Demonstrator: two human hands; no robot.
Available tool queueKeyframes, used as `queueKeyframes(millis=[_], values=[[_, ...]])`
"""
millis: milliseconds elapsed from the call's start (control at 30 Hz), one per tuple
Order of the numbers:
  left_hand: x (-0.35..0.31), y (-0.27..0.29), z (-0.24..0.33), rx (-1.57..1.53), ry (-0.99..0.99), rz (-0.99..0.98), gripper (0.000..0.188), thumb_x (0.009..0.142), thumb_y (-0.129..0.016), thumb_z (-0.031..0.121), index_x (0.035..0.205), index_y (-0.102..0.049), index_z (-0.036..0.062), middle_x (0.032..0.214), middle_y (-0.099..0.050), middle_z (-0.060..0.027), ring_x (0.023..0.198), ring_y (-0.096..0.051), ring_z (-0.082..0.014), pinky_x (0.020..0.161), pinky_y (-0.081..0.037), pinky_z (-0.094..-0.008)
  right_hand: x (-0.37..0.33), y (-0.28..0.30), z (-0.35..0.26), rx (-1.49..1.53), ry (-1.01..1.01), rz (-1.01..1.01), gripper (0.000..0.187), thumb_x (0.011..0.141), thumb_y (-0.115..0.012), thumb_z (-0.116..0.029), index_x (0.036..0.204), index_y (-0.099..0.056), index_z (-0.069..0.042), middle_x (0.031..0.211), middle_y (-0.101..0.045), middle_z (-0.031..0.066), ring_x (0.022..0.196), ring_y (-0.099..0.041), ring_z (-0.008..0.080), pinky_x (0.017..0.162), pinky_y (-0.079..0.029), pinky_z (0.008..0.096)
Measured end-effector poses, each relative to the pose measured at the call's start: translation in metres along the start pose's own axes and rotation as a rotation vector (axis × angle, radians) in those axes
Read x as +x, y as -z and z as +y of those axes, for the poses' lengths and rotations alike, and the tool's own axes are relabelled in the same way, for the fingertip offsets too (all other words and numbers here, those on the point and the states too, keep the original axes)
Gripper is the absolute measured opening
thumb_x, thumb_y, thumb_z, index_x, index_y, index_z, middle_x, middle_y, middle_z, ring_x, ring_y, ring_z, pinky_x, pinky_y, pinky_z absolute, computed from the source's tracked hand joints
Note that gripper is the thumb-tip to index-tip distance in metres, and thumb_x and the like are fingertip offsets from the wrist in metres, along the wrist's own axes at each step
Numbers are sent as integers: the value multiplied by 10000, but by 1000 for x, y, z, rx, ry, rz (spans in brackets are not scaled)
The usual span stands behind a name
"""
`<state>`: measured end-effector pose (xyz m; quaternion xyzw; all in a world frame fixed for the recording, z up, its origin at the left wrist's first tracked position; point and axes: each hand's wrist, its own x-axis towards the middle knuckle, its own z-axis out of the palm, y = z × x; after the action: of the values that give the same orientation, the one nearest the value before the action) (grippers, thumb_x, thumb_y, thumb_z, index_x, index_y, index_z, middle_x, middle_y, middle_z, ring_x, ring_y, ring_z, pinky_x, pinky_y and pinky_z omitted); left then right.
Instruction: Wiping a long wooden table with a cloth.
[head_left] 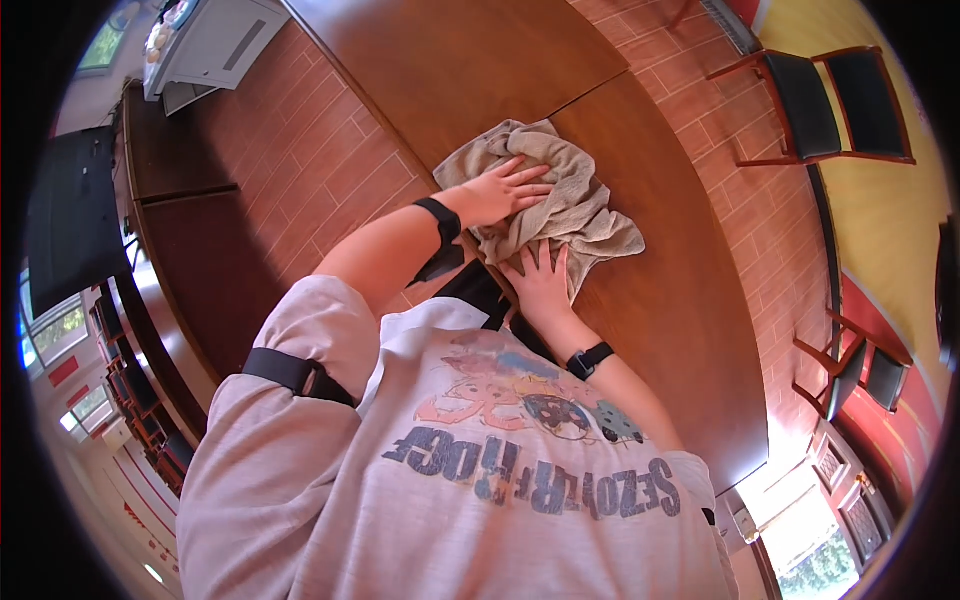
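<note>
A crumpled grey-beige cloth lies on the brown wooden table, across the edge nearest me. My left hand is spread flat on top of the cloth, its fingers stretched to the right. Lower down, my right hand presses on the cloth's near side with its fingers apart and extended. Neither hand is gripping the fabric. A black band is round my left wrist, and a dark watch sits on my right wrist.
A seam runs across the tabletop just beyond the cloth. Dark-padded wooden chairs stand on the tiled floor at the right. On the left are a dark wooden table, a large black screen and a grey cabinet.
</note>
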<state>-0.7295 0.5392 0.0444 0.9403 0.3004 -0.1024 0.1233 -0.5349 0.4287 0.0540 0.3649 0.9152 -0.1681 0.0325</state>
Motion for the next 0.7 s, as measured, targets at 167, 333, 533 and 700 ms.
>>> queueKeyframes(millis=[167, 333, 533, 700], values=[[-1, 8, -34, 35, -157, -33, 876, 645, -670, 492, 1375, -339, 138, 1464, -252, 49, 1389, -99, -207, 1104, -112, -473, -5, 11, 11, 84, 2, 19, 439, 775, -539, -171, 1206, -547, -247, 1269, -448, 80, 1278, -289, 326, 1026, -174, 620], [19, 11, -43, -88, -153, 120, 884, 660, -643, 535, 1398, -287, 202, 1458, -262, 62, 1384, -119, -210, 1103, -107, -477, -49, 16, 37, 15, -16, 25, 502, 748, -567, -141, 1238, -522, -243, 1352, -386, 73, 1298, -275, 316, 1013, -202, 612], [32, 6, -44, -81, -168, 57, 892, 655, -657, 523, 1394, -292, 184, 1463, -242, 52, 1383, -121, -215, 1107, -101, -483, 5, -1, -8, -21, -72, -115, 446, 826, -462, -193, 1264, -488, -272, 1378, -350, 126, 1276, -251, 450, 1022, -111, 654], [25, 5, -44, -10, -117, 65, 926, 628, -665, 540, 1383, -306, 145, 1458, -255, 23, 1384, -106, -235, 1108, -101, -490, -31, -4, 13, 41, 25, -61, 474, 791, -515, -178, 1258, -490, -255, 1380, -352, 100, 1314, -220, 383, 1023, -136, 638]])
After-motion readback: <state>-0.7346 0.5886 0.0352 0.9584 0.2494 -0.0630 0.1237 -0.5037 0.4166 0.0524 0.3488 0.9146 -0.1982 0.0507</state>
